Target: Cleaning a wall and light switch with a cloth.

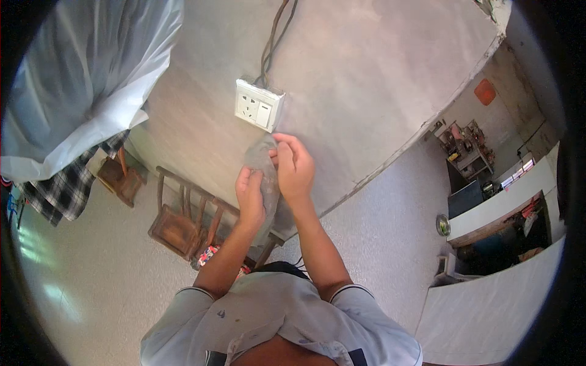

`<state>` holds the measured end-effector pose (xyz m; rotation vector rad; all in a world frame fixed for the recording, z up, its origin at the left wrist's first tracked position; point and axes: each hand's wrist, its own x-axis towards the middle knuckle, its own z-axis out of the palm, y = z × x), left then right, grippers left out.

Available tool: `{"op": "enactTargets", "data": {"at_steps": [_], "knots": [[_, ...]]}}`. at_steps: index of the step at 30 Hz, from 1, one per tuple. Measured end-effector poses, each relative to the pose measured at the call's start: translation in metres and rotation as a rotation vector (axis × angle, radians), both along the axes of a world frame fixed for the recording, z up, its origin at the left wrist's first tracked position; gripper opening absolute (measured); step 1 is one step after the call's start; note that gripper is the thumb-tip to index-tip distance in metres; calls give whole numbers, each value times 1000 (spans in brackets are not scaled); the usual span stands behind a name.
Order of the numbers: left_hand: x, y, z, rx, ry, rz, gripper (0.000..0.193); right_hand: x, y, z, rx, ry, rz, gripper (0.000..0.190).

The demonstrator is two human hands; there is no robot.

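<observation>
A thin, grey, translucent sheet [271, 190], film or cloth I cannot tell which, hangs between my two hands. My left hand [249, 196] pinches its left edge between thumb and fingers. Higher up, my right hand [295, 171] has its fingertips bent around the upper right part of the sheet. Just above the sheet, a white wall socket with a switch [259, 107] is mounted on the pale wall [357, 82]. Brown cables [271, 55] run down the wall into the top of the socket box. My right fingertips are just below the box's lower corner.
A wooden chair [176, 231] stands below left against the wall, another wooden seat [121, 176] further left. Plastic sheeting [132, 87] and checked cloth [75, 201] hang at upper left. Right of the rough wall edge [389, 158] are a cluttered shelf [469, 158] and a metal bowl [442, 225].
</observation>
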<state>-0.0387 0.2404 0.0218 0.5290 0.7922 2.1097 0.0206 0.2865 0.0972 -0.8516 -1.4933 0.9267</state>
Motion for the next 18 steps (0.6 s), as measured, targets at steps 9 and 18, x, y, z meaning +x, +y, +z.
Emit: {"op": "enactTargets", "data": {"at_steps": [9, 18], "knots": [[2, 3, 5, 62, -25, 7, 34, -14, 9, 11, -157, 66, 47, 21], [7, 7, 5, 56, -97, -32, 36, -11, 6, 21, -205, 73, 69, 27]]}}
